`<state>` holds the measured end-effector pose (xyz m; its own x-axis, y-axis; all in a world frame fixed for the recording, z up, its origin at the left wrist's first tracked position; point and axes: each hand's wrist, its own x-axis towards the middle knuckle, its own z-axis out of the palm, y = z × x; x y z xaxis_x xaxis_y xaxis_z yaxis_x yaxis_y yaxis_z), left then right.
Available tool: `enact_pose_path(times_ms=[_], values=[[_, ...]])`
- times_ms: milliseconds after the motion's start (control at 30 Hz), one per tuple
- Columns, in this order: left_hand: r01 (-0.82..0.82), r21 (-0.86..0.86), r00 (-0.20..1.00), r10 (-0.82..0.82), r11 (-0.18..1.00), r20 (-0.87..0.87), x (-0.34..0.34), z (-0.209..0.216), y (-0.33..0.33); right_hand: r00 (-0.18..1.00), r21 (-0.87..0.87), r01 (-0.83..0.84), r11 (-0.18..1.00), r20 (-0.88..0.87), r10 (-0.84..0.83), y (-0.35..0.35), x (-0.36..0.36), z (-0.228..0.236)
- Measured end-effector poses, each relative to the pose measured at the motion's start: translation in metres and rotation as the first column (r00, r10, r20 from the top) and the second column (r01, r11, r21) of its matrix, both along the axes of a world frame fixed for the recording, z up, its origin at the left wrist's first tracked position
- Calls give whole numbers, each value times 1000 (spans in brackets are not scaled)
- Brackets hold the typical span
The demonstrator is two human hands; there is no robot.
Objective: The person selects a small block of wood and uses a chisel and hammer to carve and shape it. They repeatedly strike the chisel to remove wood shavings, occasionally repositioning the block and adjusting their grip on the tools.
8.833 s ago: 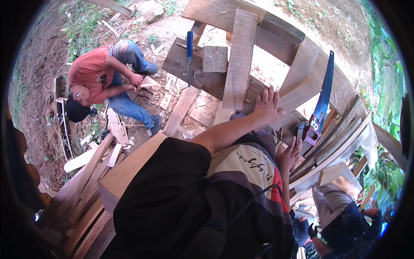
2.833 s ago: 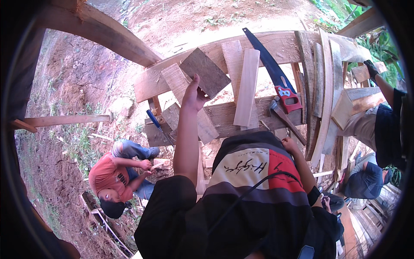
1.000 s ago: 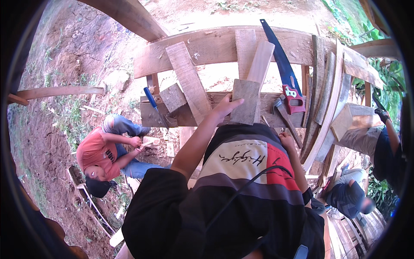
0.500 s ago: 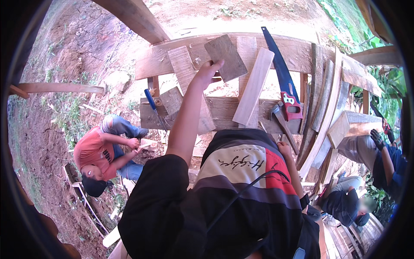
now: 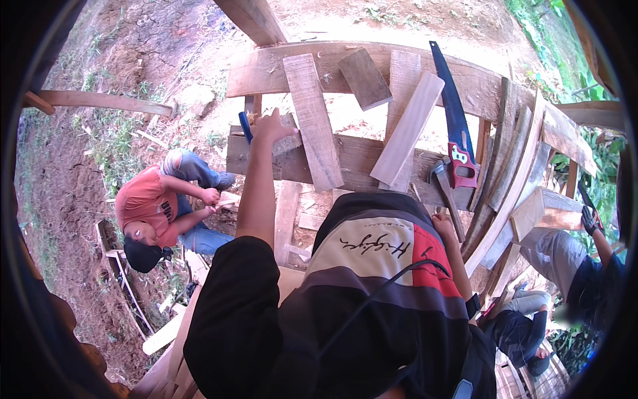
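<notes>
Left hand (image 5: pixel 268 131): fingers and thumb spread, palm down, reaching over a small wood block (image 5: pixel 287 143); contact is not clear.
Small wood block: on the near board of the slatted counter (image 5: pixel 256 73), partly hidden under the fingers, just beside the rough plank (image 5: pixel 312 120) that spans both boards.
Blue tool handle (image 5: pixel 245 126): next to the outer side of the hand; the rest of the tool is behind the forearm.
Dark square board (image 5: pixel 365 78): lying on the far side of the counter, between the rough plank and the pale plank (image 5: pixel 407 130), with no hand on it.
Right hand (image 5: pixel 442 225): low by the waist, near the hammer (image 5: pixel 448 193); whether its curled fingers grip anything I cannot tell.
Handsaw (image 5: pixel 453 100): red grip toward the person, just beyond the hammer, unattended.
Step in hand: seemingly reaching for the block, or perhaps the blue handle; sorting offcuts looks likely.
Next move: a pick-up of the block would call for thumb and fingers closing on opposite edges, clear of the blue handle.
</notes>
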<state>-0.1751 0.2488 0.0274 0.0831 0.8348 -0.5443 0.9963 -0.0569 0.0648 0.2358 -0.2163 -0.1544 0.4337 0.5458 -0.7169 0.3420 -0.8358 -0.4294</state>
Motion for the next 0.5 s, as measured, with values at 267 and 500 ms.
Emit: enact_pose_path(times_ms=[267,500], values=[[12,310,991,-52,951,122,12,60,-31,1000,-28,-6,1000,12,6,31,-6,37],[-192,612,408,-505,767,761,63,146,-67,999,-39,-17,999,29,18,31,-11,42]])
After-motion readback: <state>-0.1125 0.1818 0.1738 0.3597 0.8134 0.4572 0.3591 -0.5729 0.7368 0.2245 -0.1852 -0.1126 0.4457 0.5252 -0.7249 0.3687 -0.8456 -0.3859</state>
